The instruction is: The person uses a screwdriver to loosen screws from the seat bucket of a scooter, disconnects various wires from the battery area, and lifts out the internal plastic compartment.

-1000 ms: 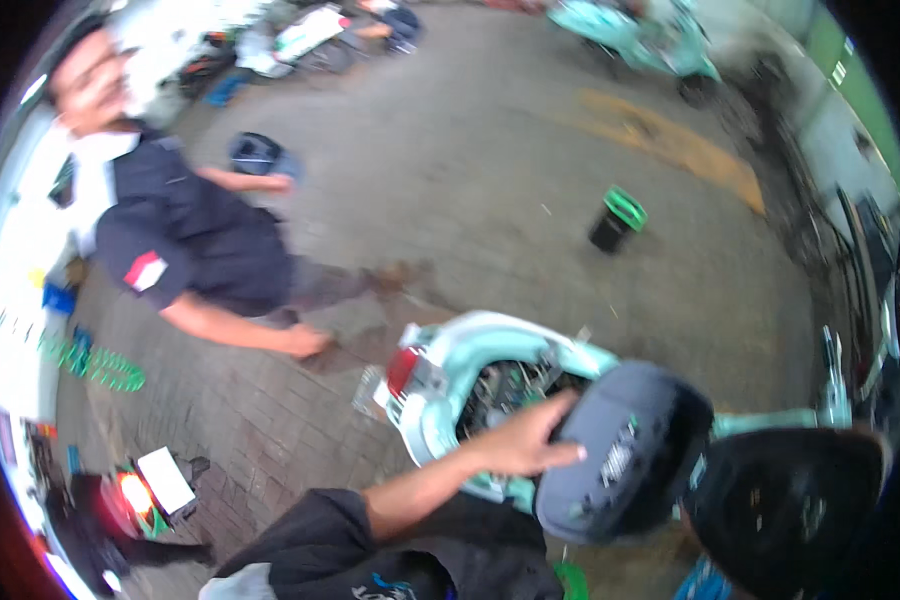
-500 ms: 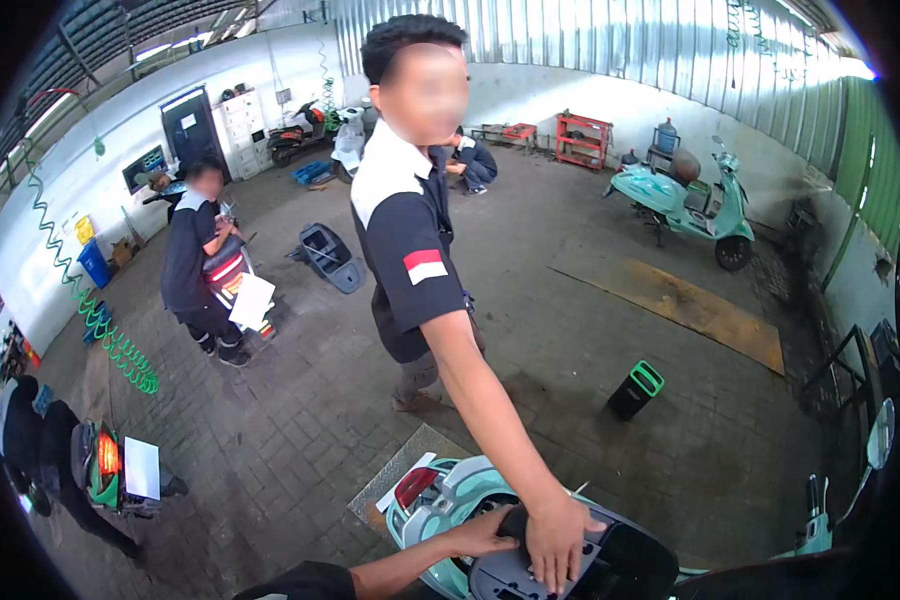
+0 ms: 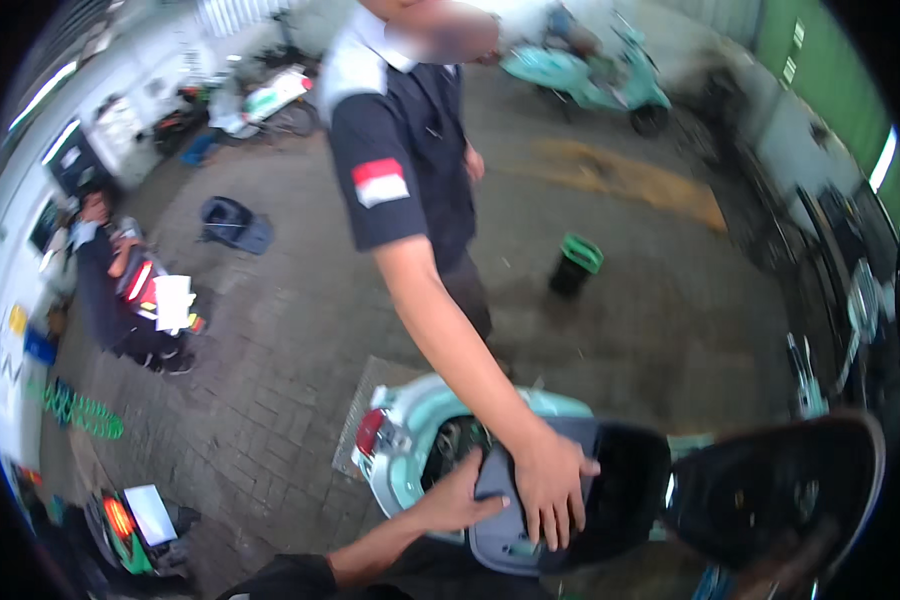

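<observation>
Grey plastic bucket [image 3: 530, 520] under left hand [image 3: 455, 500]

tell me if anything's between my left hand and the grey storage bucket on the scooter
Nothing visible: your left hand already rests on the near edge of the grey storage bucket. A co-worker's hand presses on its rim beside yours. Your right hand is out of view.

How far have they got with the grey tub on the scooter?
Done: the seat is tipped open. In hand: the left hand and a co-worker's hand both press on the grey tub, sitting crooked over the scooter. Left: it is neither fully seated nor clear.
</observation>
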The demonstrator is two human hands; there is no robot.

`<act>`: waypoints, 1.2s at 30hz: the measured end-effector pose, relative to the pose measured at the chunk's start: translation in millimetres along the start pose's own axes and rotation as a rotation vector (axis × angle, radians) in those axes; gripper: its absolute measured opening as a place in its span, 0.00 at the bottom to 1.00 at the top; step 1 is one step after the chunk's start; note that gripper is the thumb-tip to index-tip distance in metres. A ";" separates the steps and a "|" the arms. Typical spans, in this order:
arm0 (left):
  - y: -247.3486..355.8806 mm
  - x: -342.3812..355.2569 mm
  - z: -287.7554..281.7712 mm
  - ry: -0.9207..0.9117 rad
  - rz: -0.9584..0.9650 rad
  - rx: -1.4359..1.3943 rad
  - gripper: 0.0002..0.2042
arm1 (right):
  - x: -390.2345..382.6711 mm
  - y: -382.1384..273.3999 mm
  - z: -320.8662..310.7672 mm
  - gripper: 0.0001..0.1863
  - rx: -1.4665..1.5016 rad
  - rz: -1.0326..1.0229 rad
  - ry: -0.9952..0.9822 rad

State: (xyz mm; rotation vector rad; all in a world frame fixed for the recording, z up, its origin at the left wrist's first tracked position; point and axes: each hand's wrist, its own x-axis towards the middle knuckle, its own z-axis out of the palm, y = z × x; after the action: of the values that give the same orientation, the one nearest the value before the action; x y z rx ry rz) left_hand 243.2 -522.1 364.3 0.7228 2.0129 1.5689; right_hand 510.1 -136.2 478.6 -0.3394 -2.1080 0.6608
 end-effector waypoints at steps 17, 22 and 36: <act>4.6 12.8 -0.6 -0.099 0.007 -0.281 0.39 | -62.1 -103.0 239.7 0.50 -0.009 0.247 -0.586; -13.2 22.2 -12.8 -0.081 -0.084 -0.065 0.38 | -80.7 -93.3 238.5 0.45 0.080 0.384 -0.652; 10.1 13.1 -9.7 -0.093 -0.033 -0.106 0.40 | -80.8 -88.7 258.0 0.42 0.007 0.499 -0.622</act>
State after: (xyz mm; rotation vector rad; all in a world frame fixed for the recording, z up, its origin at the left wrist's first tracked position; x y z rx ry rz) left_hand 228.2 -518.2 375.6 0.7049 1.8512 1.5794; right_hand 346.7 -332.0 352.4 -0.7458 -2.6281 1.1806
